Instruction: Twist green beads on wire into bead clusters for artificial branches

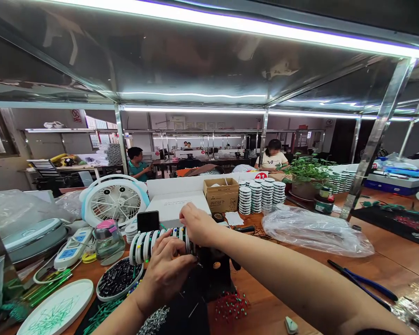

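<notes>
A row of white spools (139, 247) with dark thread between the rims lies sideways on a dark stand (218, 274). Colored pin heads dot the spools. My left hand (169, 267) curls its fingers over the front of the row, thumb stretched toward the right end. Behind that end, my right hand (197, 225) is bent down with its fingers closed; what they pinch is hidden. Below lie a pile of red, green-tipped pieces (231, 305) and small silver pieces (154, 321). At left are a bowl (100, 294) of black pieces and a white plate (82, 289) with thin green pieces.
A phone (148, 221), a fan (115, 204), a glass jar (110, 246) and a power strip (73, 248) stand at left. Behind are a cardboard box (220, 197) and spool stacks (256, 193). A plastic bag (317, 231) and pliers (365, 284) lie right. People sit farther back.
</notes>
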The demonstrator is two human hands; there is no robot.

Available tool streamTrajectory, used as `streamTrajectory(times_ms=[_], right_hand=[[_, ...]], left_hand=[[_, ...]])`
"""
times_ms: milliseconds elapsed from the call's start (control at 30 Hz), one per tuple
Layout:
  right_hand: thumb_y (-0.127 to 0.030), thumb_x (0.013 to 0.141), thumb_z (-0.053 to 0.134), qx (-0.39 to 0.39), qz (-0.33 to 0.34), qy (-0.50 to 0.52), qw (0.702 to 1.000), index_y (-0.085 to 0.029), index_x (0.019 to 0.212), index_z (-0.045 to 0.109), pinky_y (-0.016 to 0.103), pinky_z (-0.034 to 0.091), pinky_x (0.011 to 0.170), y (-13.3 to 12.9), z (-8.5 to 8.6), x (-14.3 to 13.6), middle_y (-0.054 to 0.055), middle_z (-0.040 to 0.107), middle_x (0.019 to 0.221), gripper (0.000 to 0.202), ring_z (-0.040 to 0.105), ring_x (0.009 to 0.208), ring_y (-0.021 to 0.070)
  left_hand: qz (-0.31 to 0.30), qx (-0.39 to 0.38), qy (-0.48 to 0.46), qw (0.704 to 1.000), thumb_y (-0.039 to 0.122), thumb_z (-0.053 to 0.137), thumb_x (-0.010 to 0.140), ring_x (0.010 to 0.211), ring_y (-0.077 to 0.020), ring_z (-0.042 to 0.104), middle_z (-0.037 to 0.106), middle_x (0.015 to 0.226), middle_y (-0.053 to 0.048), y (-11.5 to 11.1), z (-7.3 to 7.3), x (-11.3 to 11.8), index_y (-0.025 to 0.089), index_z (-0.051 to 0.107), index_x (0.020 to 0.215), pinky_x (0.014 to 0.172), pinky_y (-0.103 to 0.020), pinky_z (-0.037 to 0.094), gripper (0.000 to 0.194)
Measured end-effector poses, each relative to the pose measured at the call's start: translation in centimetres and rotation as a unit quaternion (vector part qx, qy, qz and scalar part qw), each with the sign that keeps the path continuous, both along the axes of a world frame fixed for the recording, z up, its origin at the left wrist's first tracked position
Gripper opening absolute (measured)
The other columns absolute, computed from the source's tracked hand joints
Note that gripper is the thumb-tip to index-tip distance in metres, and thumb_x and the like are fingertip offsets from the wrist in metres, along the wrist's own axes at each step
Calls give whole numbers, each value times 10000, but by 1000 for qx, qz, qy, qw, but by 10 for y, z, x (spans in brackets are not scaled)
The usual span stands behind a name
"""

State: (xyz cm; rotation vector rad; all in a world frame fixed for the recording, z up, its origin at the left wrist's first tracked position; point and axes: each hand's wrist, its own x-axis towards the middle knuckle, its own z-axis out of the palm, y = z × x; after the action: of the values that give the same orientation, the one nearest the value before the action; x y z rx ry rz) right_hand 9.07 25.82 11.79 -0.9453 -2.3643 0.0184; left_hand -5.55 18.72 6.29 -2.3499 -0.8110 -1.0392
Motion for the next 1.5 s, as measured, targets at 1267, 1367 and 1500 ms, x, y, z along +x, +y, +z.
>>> streamTrajectory(times_ms=[1267,1367,1500], right_hand=[[-12,721,456,-112,-35,-175,977,-118,950,620,291,469,682,-84,-111,-33,131,625,959,301,599,854,231],[8,753,413,-129,-54,-177,974,-105,917,647,294,474,696,-73,-122,-46,137,643,917,308,613,850,235],[-49,792,444,-142,-64,-177,972,-104,835,680,304,477,693,-67,-123,-49,144,647,894,247,617,848,251]], left_hand=[[-38,-526,-188,828,292,669,690,917,-195,643,728,942,-53,48,64,-2,185,691,764,866,-332,467,132],[-38,-527,-180,829,283,677,681,920,-201,641,727,948,-61,47,62,-4,184,708,764,866,-342,466,133],[-45,-526,-177,830,261,673,675,882,-192,644,725,931,-62,47,59,-2,177,712,765,819,-326,482,129]])
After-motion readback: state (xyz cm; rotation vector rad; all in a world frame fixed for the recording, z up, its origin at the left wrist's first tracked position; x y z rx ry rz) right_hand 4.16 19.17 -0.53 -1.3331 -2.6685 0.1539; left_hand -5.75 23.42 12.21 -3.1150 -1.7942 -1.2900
